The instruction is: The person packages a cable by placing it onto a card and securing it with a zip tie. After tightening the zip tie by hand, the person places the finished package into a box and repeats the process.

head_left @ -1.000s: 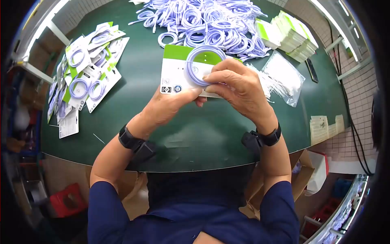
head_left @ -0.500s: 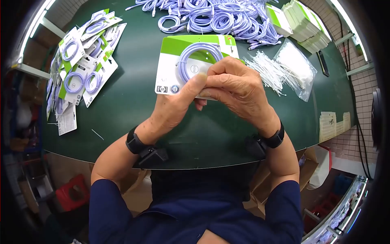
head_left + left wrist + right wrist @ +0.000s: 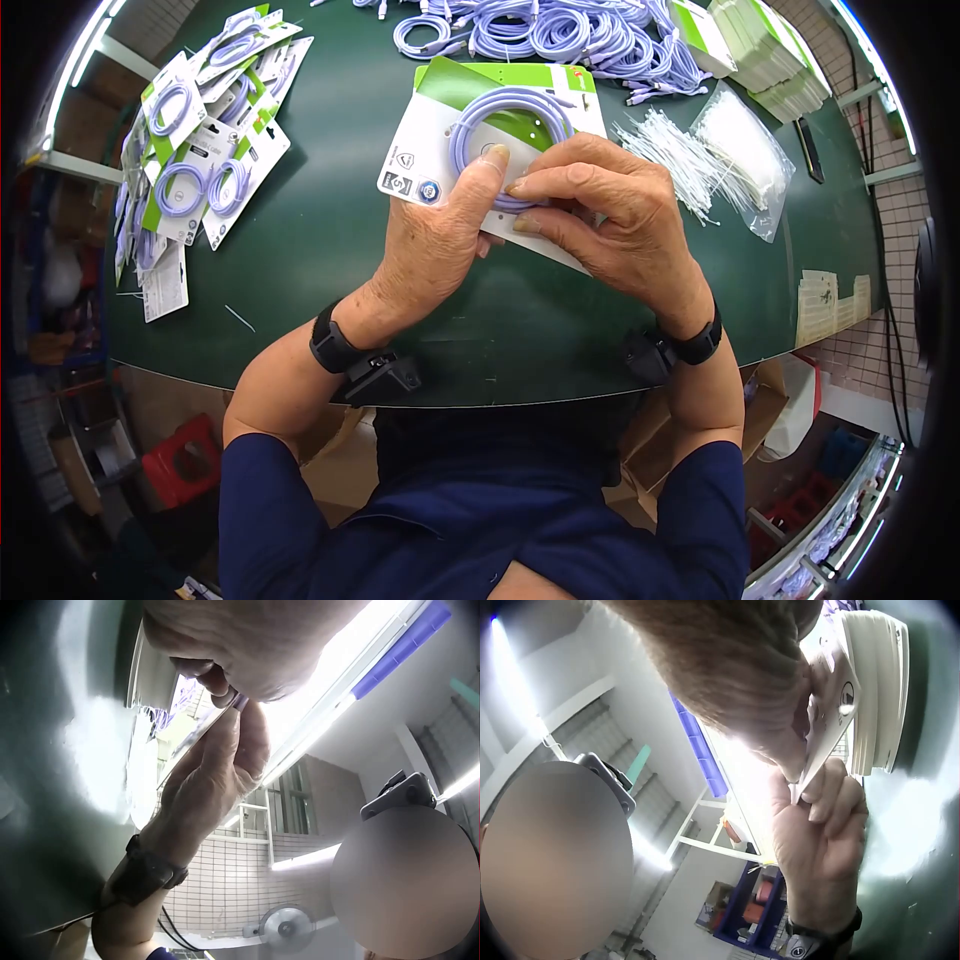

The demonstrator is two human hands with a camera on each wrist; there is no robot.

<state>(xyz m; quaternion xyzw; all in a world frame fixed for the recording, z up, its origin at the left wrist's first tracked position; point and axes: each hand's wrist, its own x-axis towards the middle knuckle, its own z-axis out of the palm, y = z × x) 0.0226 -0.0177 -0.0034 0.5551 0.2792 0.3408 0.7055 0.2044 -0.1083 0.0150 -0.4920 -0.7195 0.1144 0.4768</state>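
Note:
My left hand (image 3: 435, 240) grips a green and white packaging card (image 3: 415, 150) by its lower left part, fingers behind it and thumb up against the coil. A lilac charging cable (image 3: 463, 135), wound into a round coil, lies on the card's front. My right hand (image 3: 625, 210) pinches the lower right of the coil between thumb and forefinger, close to the card's lower edge. Behind the front card, another green-topped layer (image 3: 585, 80) fans out. In the right wrist view the card (image 3: 832, 742) is seen nearly edge-on between both hands.
Many coiled lilac cables (image 3: 560, 35) are heaped at the back. Finished cable cards (image 3: 200, 150) are piled at left. White cable ties (image 3: 670, 160) lie beside a clear bag (image 3: 745, 150) at right, with stacked cards (image 3: 765, 50) and a dark pen-like object (image 3: 809, 150) beyond.
My left thumb has moved from the card's lower edge up to the coil. My right hand has shifted slightly right. The back layer has fanned out from behind the front card.

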